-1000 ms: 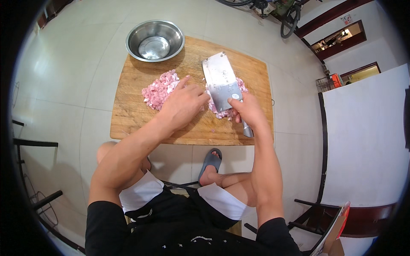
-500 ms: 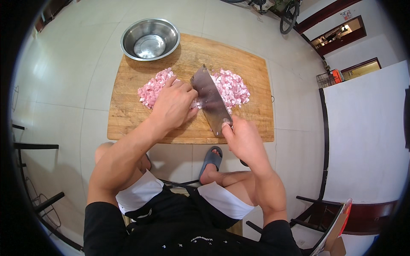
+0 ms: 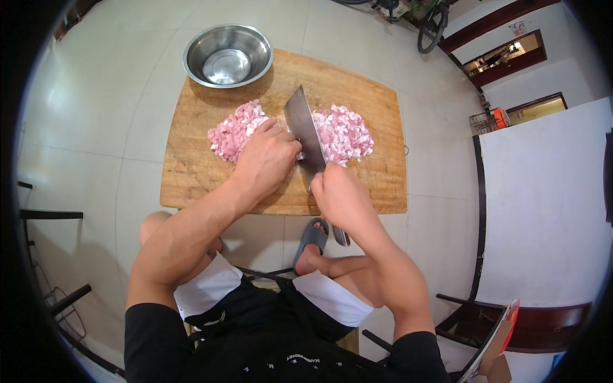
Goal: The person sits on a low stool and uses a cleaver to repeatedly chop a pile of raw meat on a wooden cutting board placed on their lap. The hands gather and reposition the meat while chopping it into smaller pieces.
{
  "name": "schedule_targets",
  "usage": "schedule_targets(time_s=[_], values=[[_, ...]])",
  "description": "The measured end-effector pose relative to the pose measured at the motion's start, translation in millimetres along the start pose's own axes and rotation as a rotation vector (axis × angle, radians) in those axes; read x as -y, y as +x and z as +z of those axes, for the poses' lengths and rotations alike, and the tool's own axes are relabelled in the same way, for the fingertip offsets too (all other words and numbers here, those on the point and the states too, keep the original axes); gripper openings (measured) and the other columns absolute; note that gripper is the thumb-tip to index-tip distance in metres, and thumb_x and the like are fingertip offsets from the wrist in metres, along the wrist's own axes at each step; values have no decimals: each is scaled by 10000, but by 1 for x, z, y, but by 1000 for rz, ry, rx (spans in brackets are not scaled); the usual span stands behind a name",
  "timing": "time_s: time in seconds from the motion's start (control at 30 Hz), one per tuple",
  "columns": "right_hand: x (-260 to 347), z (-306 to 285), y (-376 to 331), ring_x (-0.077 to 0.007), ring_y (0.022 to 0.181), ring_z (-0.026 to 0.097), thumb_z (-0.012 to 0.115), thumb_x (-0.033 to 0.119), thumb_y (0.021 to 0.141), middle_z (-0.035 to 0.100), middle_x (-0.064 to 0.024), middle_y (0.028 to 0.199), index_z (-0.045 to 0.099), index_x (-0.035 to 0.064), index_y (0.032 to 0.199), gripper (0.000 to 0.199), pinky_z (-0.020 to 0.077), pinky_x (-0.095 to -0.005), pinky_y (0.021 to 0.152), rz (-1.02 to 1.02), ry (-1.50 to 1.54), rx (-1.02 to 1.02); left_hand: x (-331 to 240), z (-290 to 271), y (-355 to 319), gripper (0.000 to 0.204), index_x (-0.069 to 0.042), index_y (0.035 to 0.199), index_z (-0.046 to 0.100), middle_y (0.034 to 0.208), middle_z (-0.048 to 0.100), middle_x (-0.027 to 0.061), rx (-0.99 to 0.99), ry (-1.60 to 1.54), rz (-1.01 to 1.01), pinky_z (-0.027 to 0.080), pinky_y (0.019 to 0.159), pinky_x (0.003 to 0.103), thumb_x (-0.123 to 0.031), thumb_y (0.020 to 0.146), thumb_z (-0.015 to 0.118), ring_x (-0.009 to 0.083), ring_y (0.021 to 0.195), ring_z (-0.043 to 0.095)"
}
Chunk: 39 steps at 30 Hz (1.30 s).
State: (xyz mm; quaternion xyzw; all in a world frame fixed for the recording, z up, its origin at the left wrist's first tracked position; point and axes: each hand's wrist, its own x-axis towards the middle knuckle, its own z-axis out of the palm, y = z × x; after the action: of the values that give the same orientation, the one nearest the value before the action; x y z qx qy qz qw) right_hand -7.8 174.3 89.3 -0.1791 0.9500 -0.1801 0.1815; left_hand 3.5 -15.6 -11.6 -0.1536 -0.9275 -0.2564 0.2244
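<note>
On the wooden cutting board [image 3: 191, 179], the right hand [image 3: 338, 195] grips the cleaver [image 3: 304, 131] by its handle (blade between two pink heaps), while the left hand [image 3: 268, 159] lies loosely curled on the minced meat [image 3: 233, 131], holding nothing.

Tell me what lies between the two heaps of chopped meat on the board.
In the head view, the cleaver blade lies between the left heap and the right heap, with the left hand beside it.
</note>
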Motion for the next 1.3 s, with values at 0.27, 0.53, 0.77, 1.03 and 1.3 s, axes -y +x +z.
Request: schedule_targets(time_s=[0.27,0.53,0.77,1.03,1.3], values=[[-17,11,55,-442,750,772,612,173,1016,750,-287,802,722,-96,929,304,621,-550,743,-3,129,-109,-6,-10,-2,113,-90,951,777,979,708,91,85,4,-17,433,1219,568,-143,857,811,310,1089,701],[-51,-21,69,-229,499,710,606,168,1017,730,-131,670,710,-64,873,292,580,-402,550,110,377,-43,-1,-20,-1,231,-96,1028,797,1073,719,95,79,64,-100,373,1275,569,-243,860,860,301,1165,687],[-35,-26,11,-275,537,715,629,209,1063,691,-166,673,680,-70,955,303,564,-432,568,-35,83,-147,-3,-13,-2,162,-77,953,748,1015,702,93,9,54,-48,454,1156,513,-201,885,828,310,1090,679],[-16,-24,-30,-282,515,718,619,206,1086,687,-186,652,684,-73,965,311,576,-436,549,-60,11,-91,-2,-11,-2,149,-66,940,742,1002,699,102,21,50,-17,487,1091,467,-174,869,817,310,1062,674],[-12,-19,-30,-562,854,734,625,205,1048,734,-353,859,719,-97,1021,317,586,-639,814,-6,12,-5,-1,-14,-2,141,-65,902,723,976,697,104,3,-19,20,510,1038,457,-141,823,812,322,1031,671]])
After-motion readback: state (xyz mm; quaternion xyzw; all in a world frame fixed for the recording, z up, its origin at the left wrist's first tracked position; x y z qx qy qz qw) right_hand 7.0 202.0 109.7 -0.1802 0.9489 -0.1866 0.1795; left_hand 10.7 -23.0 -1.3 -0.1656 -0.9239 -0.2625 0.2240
